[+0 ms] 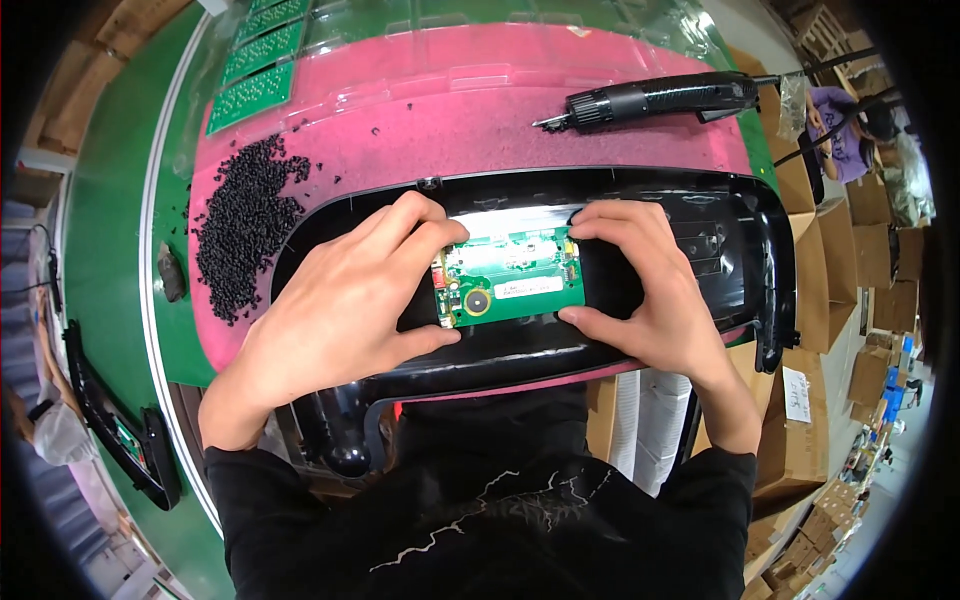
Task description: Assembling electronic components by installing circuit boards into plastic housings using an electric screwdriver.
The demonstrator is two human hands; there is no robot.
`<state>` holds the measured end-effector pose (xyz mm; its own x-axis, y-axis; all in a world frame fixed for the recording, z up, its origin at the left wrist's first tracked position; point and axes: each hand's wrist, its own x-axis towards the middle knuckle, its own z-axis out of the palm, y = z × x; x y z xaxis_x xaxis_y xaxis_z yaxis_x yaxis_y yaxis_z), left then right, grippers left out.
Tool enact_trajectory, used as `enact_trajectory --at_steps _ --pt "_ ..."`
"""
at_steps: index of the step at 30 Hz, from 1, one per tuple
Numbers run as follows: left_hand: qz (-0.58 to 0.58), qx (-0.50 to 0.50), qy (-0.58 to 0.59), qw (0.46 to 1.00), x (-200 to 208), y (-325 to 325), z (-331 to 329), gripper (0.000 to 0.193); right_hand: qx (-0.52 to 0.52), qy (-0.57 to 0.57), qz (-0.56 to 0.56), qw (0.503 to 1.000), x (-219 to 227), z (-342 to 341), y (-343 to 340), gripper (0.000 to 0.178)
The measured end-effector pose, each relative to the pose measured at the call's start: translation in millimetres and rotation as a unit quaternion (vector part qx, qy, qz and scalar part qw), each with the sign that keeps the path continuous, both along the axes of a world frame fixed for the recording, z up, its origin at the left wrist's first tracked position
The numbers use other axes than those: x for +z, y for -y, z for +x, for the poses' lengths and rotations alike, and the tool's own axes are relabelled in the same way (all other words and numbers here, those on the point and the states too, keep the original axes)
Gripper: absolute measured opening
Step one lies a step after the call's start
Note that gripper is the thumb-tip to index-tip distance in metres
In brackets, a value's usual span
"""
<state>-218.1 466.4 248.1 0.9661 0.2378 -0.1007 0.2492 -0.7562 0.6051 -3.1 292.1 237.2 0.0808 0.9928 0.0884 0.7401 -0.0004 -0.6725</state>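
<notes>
A green circuit board point(535, 306) with a white label and a round component lies across the middle of a long, glossy black plastic shell point(745, 225). My left hand point(340, 290) pinches its left edge, thumb at the lower corner and fingers at the upper one. On the opposite edge, my right hand point(655, 285) has the same kind of hold with thumb and fingers. Whether the board rests on the shell or hovers just above it, I cannot tell. The shell's near-left end curves down toward my body.
Left of the shell is a heap of small black screws point(245, 225) on a pink mat point(460, 120). A black electric screwdriver point(660, 100) lies beyond the shell. Green boards point(255, 95) sit in a clear tray at the far left. Another black shell point(120, 420) holds a board.
</notes>
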Motion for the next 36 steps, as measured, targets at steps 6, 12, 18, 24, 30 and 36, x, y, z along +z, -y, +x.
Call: enact_trajectory --at_steps 6,12,18,24,30,36 --pt "-0.003 -0.009 0.004 1.0 -0.5 2.7 0.8 0.07 0.001 0.01 -0.006 1.0 1.8 1.5 3.3 0.056" --pt "-0.008 -0.011 0.008 1.0 -0.1 3.1 1.8 0.069 -0.011 0.007 0.001 1.0 1.4 0.5 3.7 0.054" --pt "-0.024 -0.01 0.025 0.999 -0.7 -0.7 -3.5 0.071 -0.003 0.039 -0.007 0.999 4.9 -1.8 2.0 0.064" --pt "-0.046 0.073 0.16 0.983 0.6 -12.7 -8.6 0.038 -0.264 -0.194 0.122 0.937 30.6 14.0 5.4 0.071" --pt "0.16 0.22 0.18 0.945 -10.2 -69.5 -21.3 0.016 -0.386 -0.421 0.162 0.805 23.4 176.0 17.9 0.039" --pt "0.159 0.146 0.126 0.968 -44.2 -92.8 -20.6 0.017 -0.311 -0.512 0.093 0.795 34.0 153.1 -39.4 0.016"
